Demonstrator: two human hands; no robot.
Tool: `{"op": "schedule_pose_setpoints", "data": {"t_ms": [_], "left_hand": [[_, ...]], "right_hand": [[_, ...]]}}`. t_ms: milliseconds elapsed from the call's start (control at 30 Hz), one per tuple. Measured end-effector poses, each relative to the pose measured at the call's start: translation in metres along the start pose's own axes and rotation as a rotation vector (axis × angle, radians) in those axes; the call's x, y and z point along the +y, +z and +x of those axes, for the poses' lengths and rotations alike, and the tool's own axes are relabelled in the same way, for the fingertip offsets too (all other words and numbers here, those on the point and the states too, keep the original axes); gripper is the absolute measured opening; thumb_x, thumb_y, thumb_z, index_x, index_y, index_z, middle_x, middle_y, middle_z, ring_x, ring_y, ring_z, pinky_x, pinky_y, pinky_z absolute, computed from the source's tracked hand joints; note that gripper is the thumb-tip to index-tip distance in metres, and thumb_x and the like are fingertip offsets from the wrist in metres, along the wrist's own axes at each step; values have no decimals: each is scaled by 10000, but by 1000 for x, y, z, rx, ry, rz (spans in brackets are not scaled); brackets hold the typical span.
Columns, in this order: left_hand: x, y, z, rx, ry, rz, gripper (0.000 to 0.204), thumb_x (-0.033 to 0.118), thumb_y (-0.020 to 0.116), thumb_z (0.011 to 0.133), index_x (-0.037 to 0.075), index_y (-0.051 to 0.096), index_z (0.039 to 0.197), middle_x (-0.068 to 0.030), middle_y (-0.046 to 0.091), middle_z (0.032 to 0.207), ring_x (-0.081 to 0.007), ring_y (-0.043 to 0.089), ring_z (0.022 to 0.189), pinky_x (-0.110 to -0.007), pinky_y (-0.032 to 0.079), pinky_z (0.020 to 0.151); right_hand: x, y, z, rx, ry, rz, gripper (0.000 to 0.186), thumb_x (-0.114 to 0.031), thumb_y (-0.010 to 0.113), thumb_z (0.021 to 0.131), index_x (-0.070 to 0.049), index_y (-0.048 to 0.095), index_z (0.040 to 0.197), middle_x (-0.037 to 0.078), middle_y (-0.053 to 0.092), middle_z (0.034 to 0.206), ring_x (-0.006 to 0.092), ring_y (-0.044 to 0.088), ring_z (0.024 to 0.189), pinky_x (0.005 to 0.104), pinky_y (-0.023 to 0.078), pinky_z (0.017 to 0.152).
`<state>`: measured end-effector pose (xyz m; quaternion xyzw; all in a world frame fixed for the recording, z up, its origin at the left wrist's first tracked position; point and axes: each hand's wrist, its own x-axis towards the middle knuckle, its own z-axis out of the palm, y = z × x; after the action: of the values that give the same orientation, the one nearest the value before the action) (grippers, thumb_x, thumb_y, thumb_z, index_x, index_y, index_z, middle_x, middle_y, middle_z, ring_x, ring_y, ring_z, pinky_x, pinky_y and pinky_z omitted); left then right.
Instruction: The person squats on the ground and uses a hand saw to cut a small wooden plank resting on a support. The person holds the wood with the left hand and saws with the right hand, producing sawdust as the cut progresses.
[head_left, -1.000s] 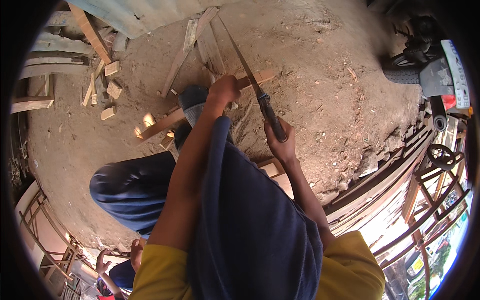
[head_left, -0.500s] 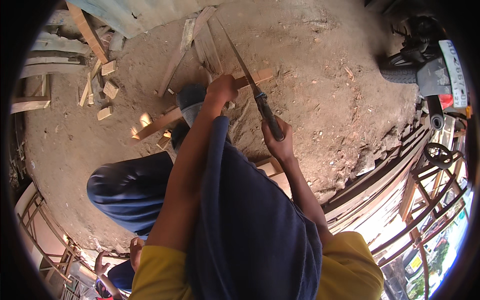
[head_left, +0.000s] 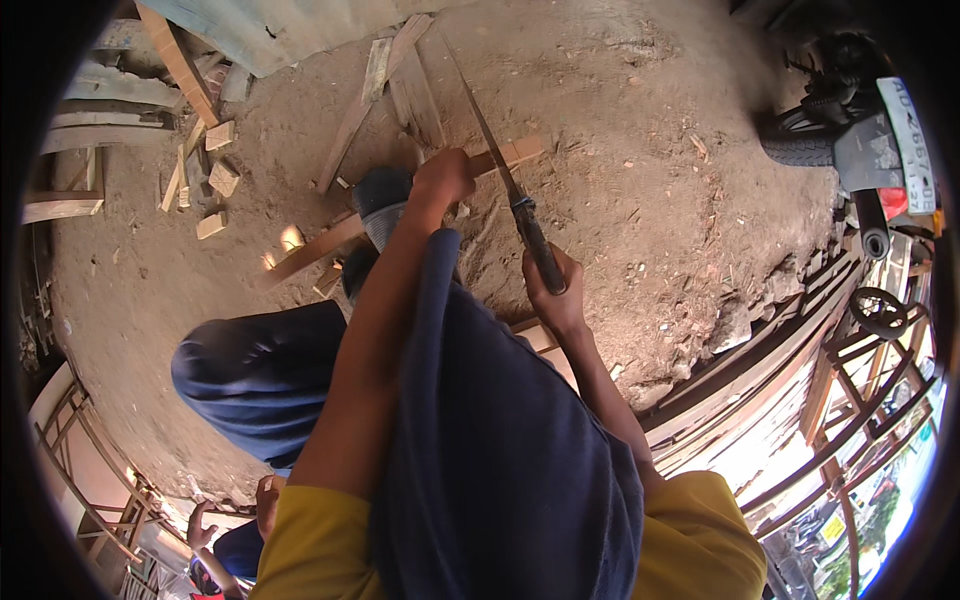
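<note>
The right hand [head_left: 556, 288] has a tight grip round the handle of a saw [head_left: 493, 144], whose blade crosses the plank [head_left: 522, 152] near its far end; the left hand [head_left: 444, 178] clamps that plank just beside a dark boot [head_left: 384, 192], over the dirt floor [head_left: 640, 200].

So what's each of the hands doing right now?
Left hand: closed, holding the wooden strip.
Right hand: closed around the saw handle.

The left hand [head_left: 443, 180] and foot [head_left: 383, 190] hide the middle of the plank [head_left: 522, 151], while the far tip of the saw [head_left: 526, 222] seems blurred.
</note>
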<state>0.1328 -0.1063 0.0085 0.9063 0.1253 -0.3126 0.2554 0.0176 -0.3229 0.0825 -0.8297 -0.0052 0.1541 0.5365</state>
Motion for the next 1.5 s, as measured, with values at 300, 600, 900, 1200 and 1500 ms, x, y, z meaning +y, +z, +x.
{"op": "schedule_pose_setpoints", "data": {"t_ms": [300,600,900,1200,1500], "left_hand": [[-1,9,-4,42,44,30,314,141,649,730,54,651,1031,-169,631,1072,-312,612,1008,-430,508,822],[-5,7,-9,51,16,28,348,139,649,725,69,638,1066,-159,633,1057,-308,603,1027,-410,494,862],[1,6,-3,48,6,11,347,132,658,717,57,641,1055,-164,632,1063,-322,608,1012,-412,503,840],[3,8,-5,6,24,46,283,119,646,726,25,661,993,-176,636,1060,-328,619,990,-412,512,819],[-7,-1,1,86,32,-27,296,110,644,724,32,655,1010,-192,633,1044,-327,613,996,-421,507,820]], "right_hand": [[26,-71,-105,-135,51,-193,65,-43,559,831,10,557,793,136,517,587,240,550,483,340,410,450],[26,-23,-43,-78,-8,-41,95,-70,576,820,11,555,774,103,552,591,171,542,497,310,420,478],[24,-26,-31,-60,-58,-34,119,-88,572,849,12,559,786,68,505,587,101,475,530,290,394,481],[26,-54,-99,-32,126,-95,178,-97,563,858,13,535,720,40,509,590,71,452,547,266,362,470],[-1,-9,-3,-19,-53,-21,121,-83,575,834,13,554,764,111,529,581,188,545,512,326,421,490]]}}
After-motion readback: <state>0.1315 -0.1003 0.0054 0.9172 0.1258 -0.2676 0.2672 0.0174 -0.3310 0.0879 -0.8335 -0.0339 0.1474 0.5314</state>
